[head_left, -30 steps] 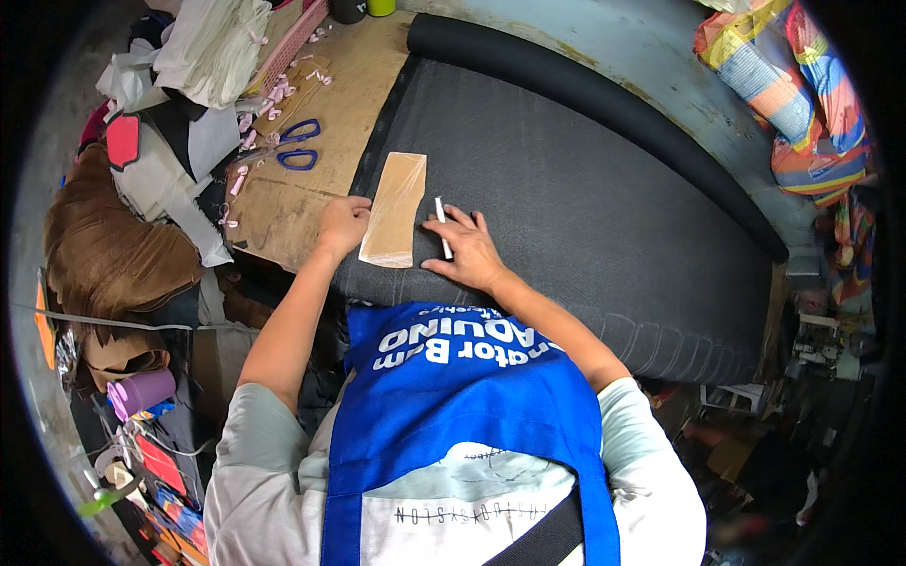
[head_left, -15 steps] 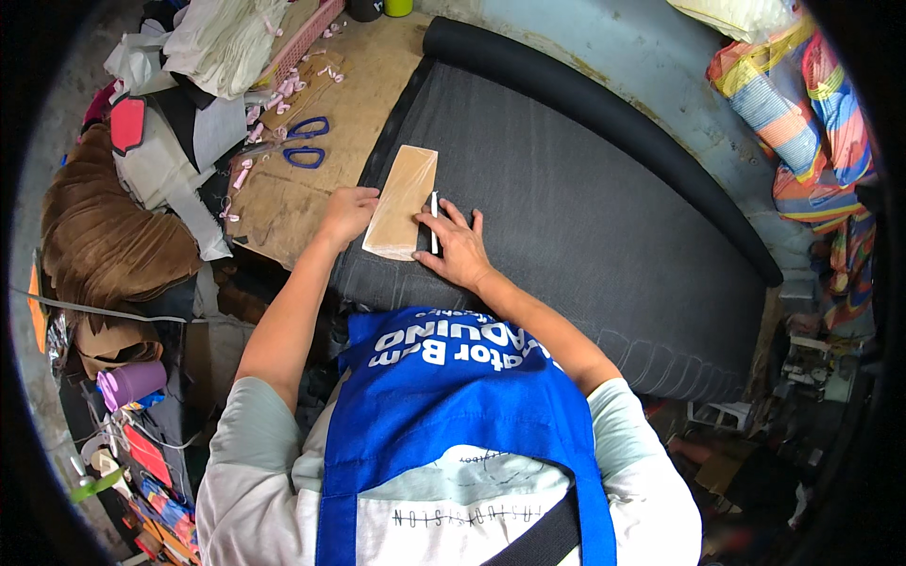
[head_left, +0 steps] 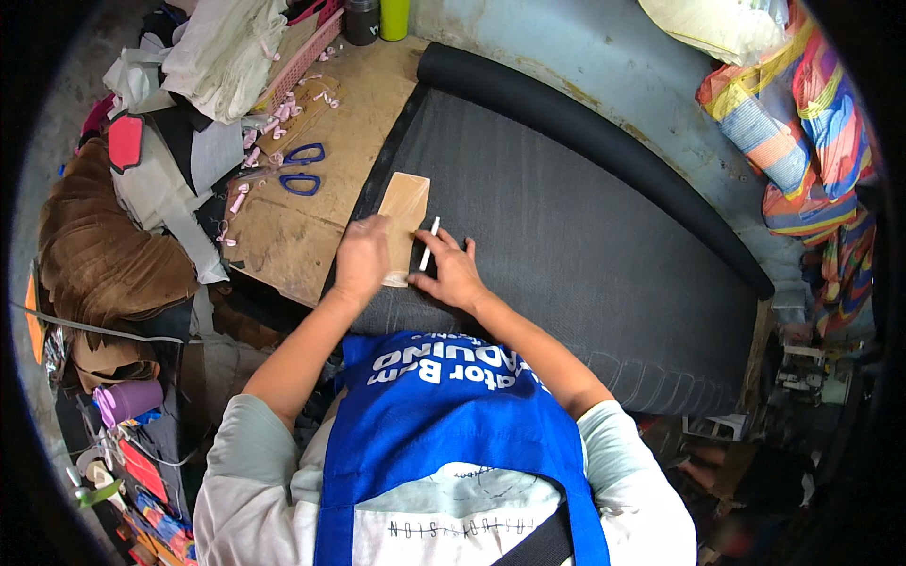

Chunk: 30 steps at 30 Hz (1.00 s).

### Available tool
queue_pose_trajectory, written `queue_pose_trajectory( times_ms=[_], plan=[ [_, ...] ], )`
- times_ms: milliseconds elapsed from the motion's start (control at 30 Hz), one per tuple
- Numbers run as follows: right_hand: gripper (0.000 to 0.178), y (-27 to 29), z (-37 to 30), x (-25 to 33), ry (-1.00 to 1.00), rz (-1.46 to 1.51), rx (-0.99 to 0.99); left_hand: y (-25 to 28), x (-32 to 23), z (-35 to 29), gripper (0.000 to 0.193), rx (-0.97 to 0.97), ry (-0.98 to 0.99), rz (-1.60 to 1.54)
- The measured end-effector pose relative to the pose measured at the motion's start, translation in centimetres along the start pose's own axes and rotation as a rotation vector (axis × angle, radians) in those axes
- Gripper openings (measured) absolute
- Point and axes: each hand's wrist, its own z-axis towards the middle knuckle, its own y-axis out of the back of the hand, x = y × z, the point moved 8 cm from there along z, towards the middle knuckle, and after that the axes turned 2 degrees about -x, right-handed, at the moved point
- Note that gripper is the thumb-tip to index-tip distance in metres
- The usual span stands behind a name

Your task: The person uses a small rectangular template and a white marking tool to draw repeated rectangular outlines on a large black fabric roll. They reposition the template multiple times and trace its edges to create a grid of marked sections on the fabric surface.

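A tan, long, flat template [head_left: 404, 203], like cardboard with shiny clear wrapping, lies near the left edge of the dark grey fabric [head_left: 585, 245]. My left hand [head_left: 363, 257] lies over its lower left side, fingers curled and smeared by motion, so their grip does not show clearly. At the template's right side is my right hand [head_left: 453, 271], a white pen [head_left: 429, 243] between its thumb and index finger. The pen tilts, its upper end sticking out above the index finger. The other fingers of that hand are spread on the fabric.
The fabric's thick roll [head_left: 604, 141] runs along the wall. Blue-handled scissors [head_left: 300, 183] lie on the wooden table [head_left: 283, 236], beside pink scraps [head_left: 283, 113] and a pink basket [head_left: 307, 57]. Brown cloth [head_left: 104, 226] is heaped at left; colourful sacks [head_left: 783, 123] are at far right.
My left hand has moved from the template's left edge onto its lower part. The pen has tilted to the right at its top. The whole view has shifted slightly.
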Motion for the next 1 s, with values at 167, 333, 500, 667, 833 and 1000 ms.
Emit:
queue_pose_trajectory(
  times_ms=[167,333,500,667,833,1000],
  plan=[
    [0.022,2.9,3.1,-0.4,-0.087,0.662,-0.252,-4.4,-2.2,-3.3,0.037,0.075,-0.144,0.176],
    [0.014,0.3,5.1,2.8,0.050,0.539,0.017,-7.3,0.0,-5.7,0.038,0.188,-0.134,0.209],
    [0.016,-3.7,6.1,7.5,0.468,0.159,0.140,-8.2,2.0,-6.3,0.050,0.242,0.099,-0.061],
    [0.019,-4.0,9.4,4.9,0.288,0.147,0.098,-9.2,2.2,-6.1,0.040,0.407,0.148,0.027],
    [0.017,0.8,14.5,0.0,0.030,0.314,-0.197,-5.7,-1.2,-4.2,0.037,0.126,-0.145,0.149],
    [0.012,3.6,15.6,-1.5,-0.069,0.303,-0.447,-4.9,0.1,-0.1,0.044,0.429,-0.044,0.100]
  ],
)
